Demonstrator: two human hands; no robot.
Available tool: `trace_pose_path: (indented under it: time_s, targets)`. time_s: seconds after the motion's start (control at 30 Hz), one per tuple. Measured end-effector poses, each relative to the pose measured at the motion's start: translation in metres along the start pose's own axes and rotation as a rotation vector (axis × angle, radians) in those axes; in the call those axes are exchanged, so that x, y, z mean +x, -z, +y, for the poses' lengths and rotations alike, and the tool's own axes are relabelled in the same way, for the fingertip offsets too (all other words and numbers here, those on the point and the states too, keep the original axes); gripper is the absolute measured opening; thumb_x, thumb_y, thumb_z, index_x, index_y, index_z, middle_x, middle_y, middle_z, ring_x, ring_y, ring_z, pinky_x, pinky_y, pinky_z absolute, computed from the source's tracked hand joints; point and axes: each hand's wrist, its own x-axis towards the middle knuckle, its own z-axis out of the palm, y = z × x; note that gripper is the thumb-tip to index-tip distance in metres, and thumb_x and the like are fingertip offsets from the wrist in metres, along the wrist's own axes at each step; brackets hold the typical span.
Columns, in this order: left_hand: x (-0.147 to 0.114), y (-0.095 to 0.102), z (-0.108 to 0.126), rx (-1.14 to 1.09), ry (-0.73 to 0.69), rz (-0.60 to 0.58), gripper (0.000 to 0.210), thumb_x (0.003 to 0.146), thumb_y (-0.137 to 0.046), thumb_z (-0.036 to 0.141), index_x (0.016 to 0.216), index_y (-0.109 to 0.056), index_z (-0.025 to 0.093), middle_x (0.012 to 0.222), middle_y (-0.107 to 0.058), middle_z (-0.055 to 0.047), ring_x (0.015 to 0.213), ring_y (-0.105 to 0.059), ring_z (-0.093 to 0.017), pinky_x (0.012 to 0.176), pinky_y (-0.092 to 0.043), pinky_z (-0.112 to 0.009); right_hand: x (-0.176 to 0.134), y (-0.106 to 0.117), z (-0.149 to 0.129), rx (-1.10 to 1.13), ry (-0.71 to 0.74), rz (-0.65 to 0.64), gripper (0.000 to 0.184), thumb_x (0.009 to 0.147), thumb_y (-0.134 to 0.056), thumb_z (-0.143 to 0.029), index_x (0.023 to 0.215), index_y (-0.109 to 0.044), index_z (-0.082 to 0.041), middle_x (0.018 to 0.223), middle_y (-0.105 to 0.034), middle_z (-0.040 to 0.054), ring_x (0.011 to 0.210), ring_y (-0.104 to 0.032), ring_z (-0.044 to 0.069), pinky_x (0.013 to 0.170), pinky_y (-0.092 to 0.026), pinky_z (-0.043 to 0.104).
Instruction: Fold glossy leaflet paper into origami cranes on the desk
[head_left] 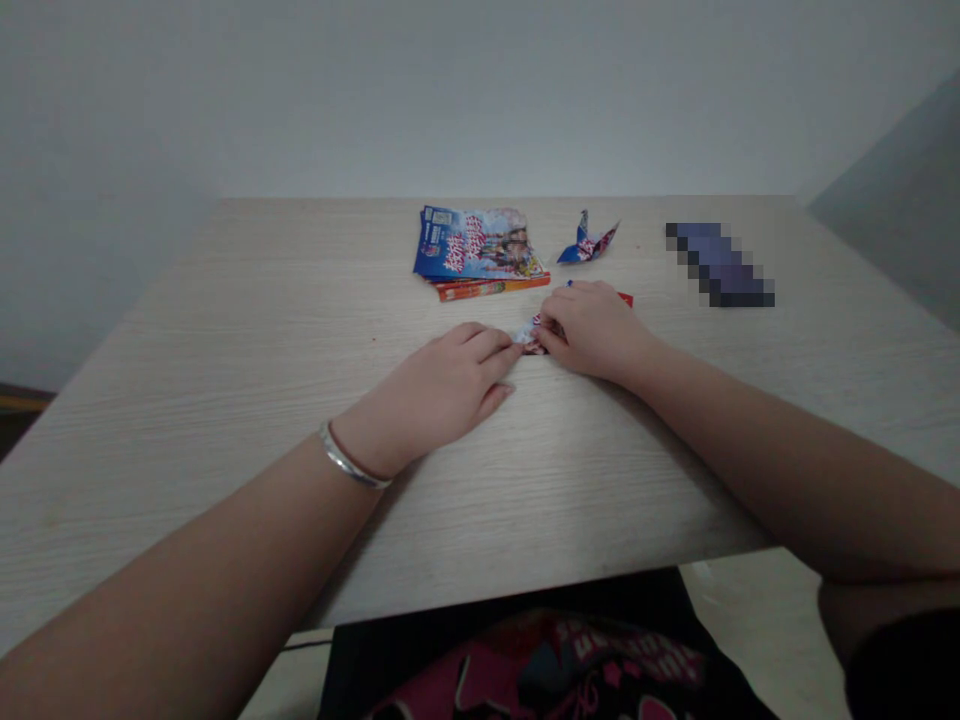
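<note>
A small piece of printed, folded paper [534,347] lies on the table, mostly covered by my hands. My left hand [457,385] wears a silver bangle. Its fingers are stretched out, with the tips touching the paper's left end and the thumb apart on the tabletop. My right hand [596,330] is closed over the paper, fingers curled and pressed on it. A red corner shows beyond that hand's far side. Behind it stands a folded paper crane [589,245] in blue, white and red.
A stack of printed leaflets [476,245], blue on top and orange below, sits at the back of the wooden table [247,350]. A pixelated dark bluish item [720,265] lies back right. A wall [480,100] rises behind the table's far edge.
</note>
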Motion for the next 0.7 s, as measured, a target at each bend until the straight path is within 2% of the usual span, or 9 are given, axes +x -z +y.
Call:
trace_pose_path:
  time_s: [0.33, 0.7]
  targets:
    - [0.002, 0.002, 0.006, 0.078, 0.058, -0.016, 0.045, 0.106, -0.045, 0.035, 0.141, -0.058, 0.009, 0.136, -0.063, -0.016, 0.124, -0.058, -0.032, 0.103, -0.053, -0.047, 0.0, -0.002, 0.001, 0.035, 0.0, 0.014, 0.029, 0.099, -0.05, -0.034, 0.094, -0.071, -0.015, 0.102, -0.075, 0.013, 0.102, -0.063, 0.03, 0.083, -0.038, 0.039]
    - [0.0, 0.017, 0.007, 0.081, 0.094, -0.111, 0.045, 0.106, -0.046, 0.042, 0.14, -0.06, 0.015, 0.142, -0.063, -0.011, 0.127, -0.059, -0.03, 0.109, -0.047, -0.045, -0.001, -0.001, 0.002, 0.048, -0.012, 0.023, 0.025, 0.097, -0.053, -0.034, 0.089, -0.069, -0.017, 0.096, -0.074, 0.0123, 0.097, -0.063, 0.027, 0.08, -0.038, 0.036]
